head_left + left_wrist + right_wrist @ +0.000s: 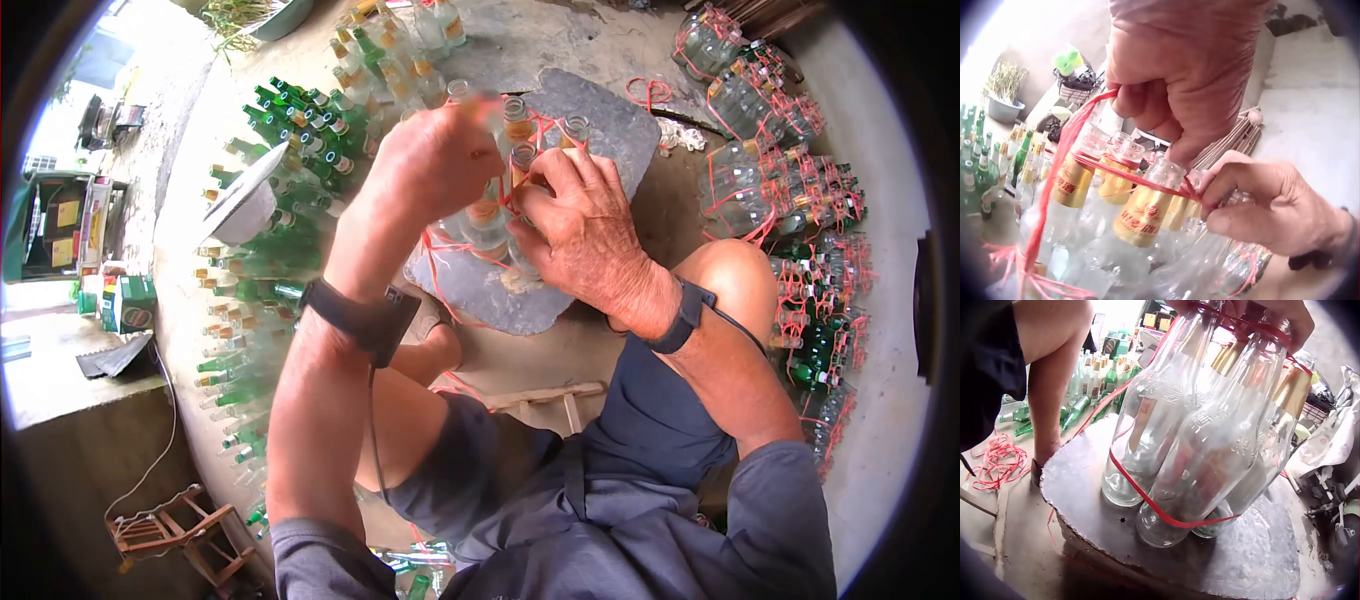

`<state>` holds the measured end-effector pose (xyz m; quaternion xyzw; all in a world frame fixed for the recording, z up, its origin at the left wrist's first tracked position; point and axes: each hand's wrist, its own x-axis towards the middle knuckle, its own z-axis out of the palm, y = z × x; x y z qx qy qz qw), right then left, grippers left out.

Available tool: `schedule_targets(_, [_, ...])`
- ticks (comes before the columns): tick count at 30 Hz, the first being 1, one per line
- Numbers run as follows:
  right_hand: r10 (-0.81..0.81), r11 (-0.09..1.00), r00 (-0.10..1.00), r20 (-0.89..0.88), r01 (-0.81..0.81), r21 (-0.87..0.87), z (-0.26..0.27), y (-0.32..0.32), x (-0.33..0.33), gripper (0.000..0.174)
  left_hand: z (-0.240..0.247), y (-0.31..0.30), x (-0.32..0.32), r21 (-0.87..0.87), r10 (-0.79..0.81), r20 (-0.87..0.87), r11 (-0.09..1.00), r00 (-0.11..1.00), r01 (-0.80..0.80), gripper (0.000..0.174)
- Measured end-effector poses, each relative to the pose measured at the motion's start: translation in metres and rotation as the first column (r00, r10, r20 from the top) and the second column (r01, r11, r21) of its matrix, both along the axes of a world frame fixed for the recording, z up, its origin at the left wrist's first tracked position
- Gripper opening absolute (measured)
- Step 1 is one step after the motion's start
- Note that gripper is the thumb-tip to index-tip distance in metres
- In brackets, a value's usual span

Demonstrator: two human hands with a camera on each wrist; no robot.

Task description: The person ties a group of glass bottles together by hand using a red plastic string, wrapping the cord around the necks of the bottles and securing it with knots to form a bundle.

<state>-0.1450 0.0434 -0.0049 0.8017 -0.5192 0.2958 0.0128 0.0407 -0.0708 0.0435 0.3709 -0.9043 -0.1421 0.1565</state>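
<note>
A cluster of clear glass bottles (1204, 437) with gold neck labels stands on a grey stone slab (600, 100). Red plastic twine (1160, 515) circles the bottles low down, and another strand runs round their necks. Above the bottle tops, my left hand (425, 165) has its fingers curled round the twine (1054, 165), which stretches taut down the cluster's side in the left wrist view. My right hand (585, 225) is at the necks on the near right side, its thumb and fingertips pinching the neck strand (1194, 190).
Many loose green bottles (300, 125) and clear bottles (385, 60) stand on the left and at the back. Bundles of tied bottles (740, 185) line the right wall. A tangle of red twine (1000, 461) lies on the floor, and a small wooden stool (180, 530) stands lower left.
</note>
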Motion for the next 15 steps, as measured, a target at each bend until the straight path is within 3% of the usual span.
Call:
schedule_targets(2, [-0.015,1.0,0.999,-0.031,0.015,-0.005,0.001,0.0,0.001,0.021,-0.003,-0.014,0.002,0.126,0.022,0.015,0.992,1.0,-0.023,0.013])
schedule_targets(7, [0.006,1.0,1.0,-0.017,-0.005,0.023,0.004,0.0,-0.001,0.019,-0.008,-0.023,0.002,0.116,0.035,0.203,0.991,0.979,-0.06,0.016])
schedule_targets(15, [0.019,1.0,1.0,0.01,-0.019,0.006,0.005,-0.001,-0.003,0.017,-0.017,0.007,0.015,-0.1,0.171,0.188,0.983,0.967,-0.154,0.013])
